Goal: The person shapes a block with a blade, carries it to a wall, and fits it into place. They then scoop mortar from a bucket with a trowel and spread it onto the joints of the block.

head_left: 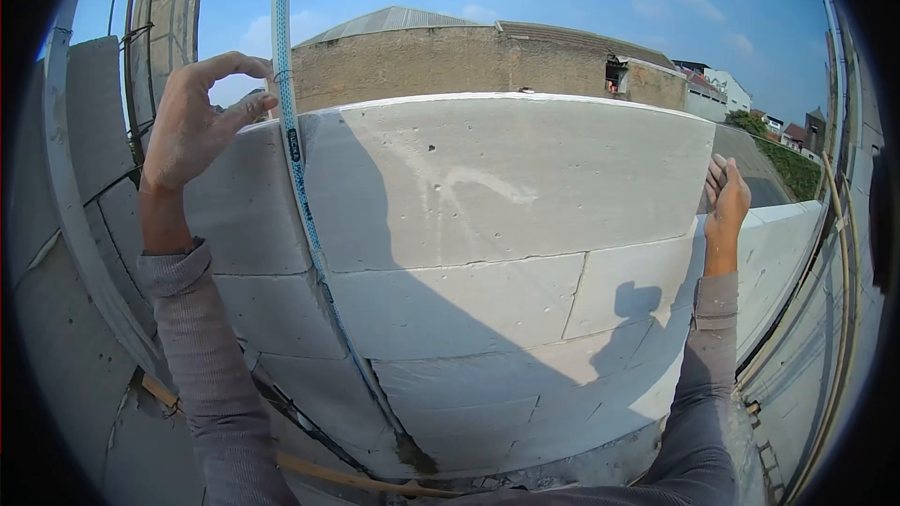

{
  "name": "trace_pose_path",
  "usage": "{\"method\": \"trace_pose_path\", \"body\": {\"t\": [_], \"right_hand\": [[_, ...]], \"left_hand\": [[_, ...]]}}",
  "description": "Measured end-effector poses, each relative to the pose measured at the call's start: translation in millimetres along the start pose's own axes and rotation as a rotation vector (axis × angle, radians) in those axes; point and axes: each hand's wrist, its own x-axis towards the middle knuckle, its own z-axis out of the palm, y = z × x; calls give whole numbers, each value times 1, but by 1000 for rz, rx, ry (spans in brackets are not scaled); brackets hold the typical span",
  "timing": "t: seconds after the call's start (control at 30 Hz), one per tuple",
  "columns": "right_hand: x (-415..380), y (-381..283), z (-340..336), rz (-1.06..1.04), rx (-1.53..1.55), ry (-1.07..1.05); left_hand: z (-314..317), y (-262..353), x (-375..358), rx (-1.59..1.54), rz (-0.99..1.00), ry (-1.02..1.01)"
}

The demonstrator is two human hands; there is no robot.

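At the upper left, my left hand (208, 117) is raised with thumb and forefinger curved apart in a C shape. Its fingertips come right to the edge of an upright blue-and-white patterned strip (298, 164). My right hand (727, 195) is at the right end of a large pale lightweight block (525, 178), its fingers extended along the end face. This block lies level on top of the wall, with small pits and a pale smear on its front. Below it run further courses of block wall (459, 305) with thin joints.
Tall concrete and rebar (141, 56) rise at the left. Bamboo-like poles (844, 262) stand along the right side. A wooden strip (347, 478) lies low near my body. Beyond the wall is an older brown building (403, 66) with a metal roof.
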Motion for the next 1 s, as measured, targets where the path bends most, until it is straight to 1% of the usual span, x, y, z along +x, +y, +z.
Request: {"method": "trace_pose_path", "body": {"t": [0.03,0.1,0.17,0.23,0.3,0.33,0.37,0.43,0.5,0.57,0.6,0.63,0.7,0.73,0.77,0.83,0.87,0.93,1.0], "right_hand": [[-5,2,-1,-7,-15,6],[-14,7,-4,-10,-49,-5],[-27,5,0,22,-85,-47],[-30,3,-2,79,-146,-191],[-33,10,5,44,-74,-270],[-35,10,7,50,-84,-251],[-38,7,12,71,-80,-275],[-33,4,14,90,-71,-289],[-26,6,15,109,-126,-371],[-25,1,18,116,-151,-386],[-25,0,18,119,-180,-408],[-22,2,17,120,-183,-393],[-17,9,18,132,-224,-329],[-14,11,15,137,-215,-347],[-12,13,11,144,-190,-321],[-13,14,21,183,-56,-353],[-10,18,16,225,16,-432],[-12,16,21,226,11,-338],[-4,24,16,263,19,-317]], "left_hand": [[0,4,-1,98,74,108],[-2,22,-7,16,-26,220],[15,42,-29,18,-106,417],[48,73,-58,-200,-152,620],[89,101,-85,-380,-221,773],[113,103,-100,-463,-318,812],[136,106,-115,-541,-416,851],[169,116,-138,-271,-584,734],[188,112,-152,-273,-557,685],[195,105,-162,-275,-533,632],[197,102,-164,-176,-512,573],[201,101,-162,-77,-487,514],[203,105,-157,-64,-502,499],[199,105,-156,-26,-531,500],[197,106,-156,18,-553,519],[193,107,-154,-149,-614,508],[188,109,-153,-164,-624,503],[187,108,-154,-149,-613,495],[187,104,-158,-104,-604,486]]}}
